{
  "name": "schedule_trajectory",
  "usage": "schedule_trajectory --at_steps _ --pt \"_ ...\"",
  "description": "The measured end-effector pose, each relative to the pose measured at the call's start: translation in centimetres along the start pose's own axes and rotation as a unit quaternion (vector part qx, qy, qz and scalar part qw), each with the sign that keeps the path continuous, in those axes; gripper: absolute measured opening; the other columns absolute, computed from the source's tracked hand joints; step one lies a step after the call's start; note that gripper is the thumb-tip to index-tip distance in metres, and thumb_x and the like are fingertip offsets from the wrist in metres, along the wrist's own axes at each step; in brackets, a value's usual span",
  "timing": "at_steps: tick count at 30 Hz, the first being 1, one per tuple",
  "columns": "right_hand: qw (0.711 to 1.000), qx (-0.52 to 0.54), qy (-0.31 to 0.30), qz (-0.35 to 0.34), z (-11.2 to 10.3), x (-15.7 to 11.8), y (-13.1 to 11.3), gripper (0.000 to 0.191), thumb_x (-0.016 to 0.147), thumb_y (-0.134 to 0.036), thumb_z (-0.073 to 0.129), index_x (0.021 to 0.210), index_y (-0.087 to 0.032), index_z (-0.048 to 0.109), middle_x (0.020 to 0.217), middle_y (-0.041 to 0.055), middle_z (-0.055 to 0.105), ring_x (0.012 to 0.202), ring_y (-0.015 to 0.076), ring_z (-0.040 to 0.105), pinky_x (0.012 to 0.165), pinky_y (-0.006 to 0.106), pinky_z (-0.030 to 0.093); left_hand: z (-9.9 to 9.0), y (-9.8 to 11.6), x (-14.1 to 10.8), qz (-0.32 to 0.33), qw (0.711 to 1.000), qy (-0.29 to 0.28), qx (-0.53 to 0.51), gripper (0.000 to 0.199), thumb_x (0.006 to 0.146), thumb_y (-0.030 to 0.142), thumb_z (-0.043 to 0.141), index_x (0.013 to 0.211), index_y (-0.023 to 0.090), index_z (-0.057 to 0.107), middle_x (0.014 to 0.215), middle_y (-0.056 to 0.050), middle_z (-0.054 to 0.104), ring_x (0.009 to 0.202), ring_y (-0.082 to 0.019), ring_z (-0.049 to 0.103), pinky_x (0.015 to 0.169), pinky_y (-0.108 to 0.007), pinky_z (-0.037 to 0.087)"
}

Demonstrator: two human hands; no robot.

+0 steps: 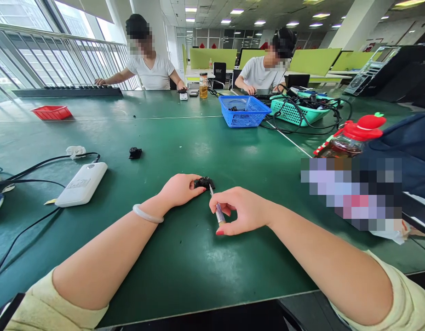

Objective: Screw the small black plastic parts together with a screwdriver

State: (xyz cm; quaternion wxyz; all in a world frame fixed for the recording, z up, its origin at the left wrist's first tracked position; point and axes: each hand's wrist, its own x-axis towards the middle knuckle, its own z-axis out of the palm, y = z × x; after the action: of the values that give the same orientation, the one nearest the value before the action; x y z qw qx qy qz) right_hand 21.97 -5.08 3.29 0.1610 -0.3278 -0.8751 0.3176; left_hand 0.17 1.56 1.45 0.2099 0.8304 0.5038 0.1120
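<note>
On the green table [185, 257], just ahead of the person, a small black part [204, 183] is lying flat, and the left hand [180, 189] is pinching its near edge with curled fingers. Beside it, the right hand [242, 210] is gripping a slim screwdriver [215, 207], its tip touching the part. Farther left, a white power bank [82, 184] is resting among black cables.

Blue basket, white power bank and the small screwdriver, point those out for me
blue basket [244, 111], head view, front mesh wall.
white power bank [82, 184], head view, top face.
small screwdriver [219, 213], head view, handle in right hand [245, 211].
</note>
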Motion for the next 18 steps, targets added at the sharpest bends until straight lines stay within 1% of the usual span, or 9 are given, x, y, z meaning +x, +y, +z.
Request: schedule_trajectory --at_steps 8,13,18 --pt "1.000 -0.011 -0.005 0.003 0.03 0.02 -0.01 0.036 0.072 -0.050 0.074 0.087 -0.021 0.060 0.070 -0.0038 0.056 0.059 0.0097 0.046 0.055 0.022 0.036 0.00 0.05 0.02 0.004 1.000 0.002 0.002 0.038 0.083 0.048 0.054 0.107 0.024 0.072 0.063 0.002 0.059 0.057 -0.016 0.050 0.053 -0.029 0.031" --pt "0.995 -0.079 -0.050 0.026 0.04 0.30 -0.56 0.039 0.070 -0.054 0.075 0.087 -0.022 0.061 0.068 -0.0052 0.054 0.058 0.0096 0.048 0.055 0.022 0.033 0.11 -0.15 0.14 0.007 1.000 0.003 0.007 0.041 0.083 0.050 0.054 0.108 0.023 0.072 0.063 0.001 0.060 0.057 -0.017 0.051 0.053 -0.029 0.031" --pt "0.987 -0.130 -0.087 0.038 0.40 0.61 -0.53 0.043 0.069 -0.058 0.075 0.089 -0.023 0.062 0.070 -0.0046 0.058 0.059 0.0110 0.048 0.054 0.023 0.031 0.17 -0.38 0.31 0.011 1.000 -0.001 0.007 0.042 0.084 0.050 0.053 0.110 0.023 0.071 0.064 0.001 0.060 0.057 -0.016 0.051 0.053 -0.029 0.031"
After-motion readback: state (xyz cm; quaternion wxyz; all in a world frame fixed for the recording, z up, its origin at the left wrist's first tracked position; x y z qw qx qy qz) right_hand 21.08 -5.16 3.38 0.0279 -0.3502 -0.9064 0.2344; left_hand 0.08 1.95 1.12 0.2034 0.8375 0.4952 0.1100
